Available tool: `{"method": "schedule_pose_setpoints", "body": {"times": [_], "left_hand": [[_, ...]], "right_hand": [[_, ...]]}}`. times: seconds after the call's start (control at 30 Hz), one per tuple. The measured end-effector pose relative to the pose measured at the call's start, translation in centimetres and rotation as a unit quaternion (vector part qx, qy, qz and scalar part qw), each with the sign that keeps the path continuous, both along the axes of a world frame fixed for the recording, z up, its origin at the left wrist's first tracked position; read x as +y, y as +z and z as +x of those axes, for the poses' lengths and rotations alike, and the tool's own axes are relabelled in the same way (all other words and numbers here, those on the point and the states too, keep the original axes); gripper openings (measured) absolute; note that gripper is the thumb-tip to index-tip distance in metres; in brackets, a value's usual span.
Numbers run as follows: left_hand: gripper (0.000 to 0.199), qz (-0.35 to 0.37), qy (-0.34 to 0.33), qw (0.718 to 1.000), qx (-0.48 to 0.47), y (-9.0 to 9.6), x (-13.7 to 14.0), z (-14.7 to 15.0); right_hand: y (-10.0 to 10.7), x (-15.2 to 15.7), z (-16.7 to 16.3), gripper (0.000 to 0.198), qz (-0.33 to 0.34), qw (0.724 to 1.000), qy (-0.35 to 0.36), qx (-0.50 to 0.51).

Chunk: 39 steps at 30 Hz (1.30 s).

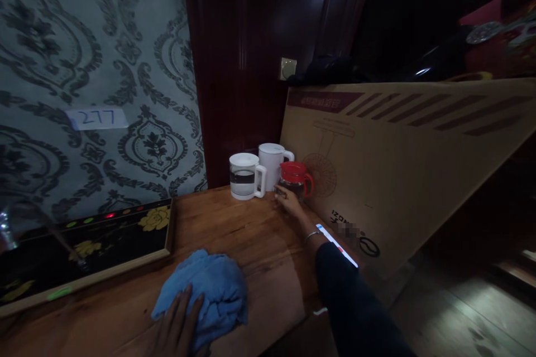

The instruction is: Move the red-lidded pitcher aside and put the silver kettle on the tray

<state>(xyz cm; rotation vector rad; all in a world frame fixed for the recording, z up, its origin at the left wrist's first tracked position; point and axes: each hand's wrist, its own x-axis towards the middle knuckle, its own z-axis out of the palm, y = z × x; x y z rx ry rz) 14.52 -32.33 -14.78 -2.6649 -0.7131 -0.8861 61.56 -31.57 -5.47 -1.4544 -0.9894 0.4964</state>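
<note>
While left fingers (179,308) touch cloth (220,287), right (286,196) flank jug (293,172).

From here I make out a long, plain sleeve (352,295) on the right, navy to near black, broadening toward the near edge. Just beyond its cuff (321,245), I see a thin, pale metallic bracelet (311,234) circling below the right hand (288,201). Near left, the left hand (176,321) shows bare, slender fingers (180,308).
</note>
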Motion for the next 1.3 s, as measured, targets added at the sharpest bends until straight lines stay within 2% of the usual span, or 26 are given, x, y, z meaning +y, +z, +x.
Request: {"method": "schedule_pose_setpoints", "body": {"times": [0.17, 0.47, 0.73, 0.83, 0.9, 0.97, 1.1, 1.17, 1.3], "left_hand": [[0.077, -0.024, 0.004, 0.999, 0.026, 0.6, -0.2, -0.1], [0.073, -0.023, 0.009, 1.000, -0.003, 2.1, -1.8, 0.5], [0.072, -0.053, 0.007, 0.998, -0.016, 3.0, -2.8, 0.5], [0.070, -0.105, 0.003, 0.994, -0.017, 4.1, -3.9, 0.6], [0.069, -0.160, -0.001, 0.987, -0.011, 5.0, -4.8, 0.7], [0.069, -0.213, -0.002, 0.977, -0.010, 5.7, -5.5, 0.7], [0.068, -0.290, -0.004, 0.956, -0.036, 6.8, -6.6, 0.2], [0.066, -0.306, -0.002, 0.950, -0.062, 7.7, -7.1, -0.7], [0.057, -0.297, -0.013, 0.947, -0.118, 10.5, -7.1, -3.5]], "right_hand": [[0.0, -0.3, 0.3, 0.056, -0.005, 1.000, -0.004, -0.016], [0.3, -1.0, -0.3, 0.058, -0.013, 0.999, -0.024, -0.040], [1.8, -2.6, -1.9, 0.043, 0.001, 0.990, -0.105, -0.093], [1.7, -4.1, -5.8, 0.047, 0.019, 0.987, -0.100, -0.125], [1.1, -5.1, -10.1, 0.048, 0.047, 0.982, -0.035, -0.180], [0.1, -6.1, -15.3, 0.051, 0.031, 0.972, 0.055, -0.226], [-2.3, -7.6, -24.2, 0.066, 0.002, 0.908, 0.208, -0.364], [-3.3, -7.7, -27.1, 0.064, -0.013, 0.877, 0.220, -0.427], [-4.0, -7.1, -30.7, 0.051, -0.040, 0.849, 0.152, -0.505]]}}
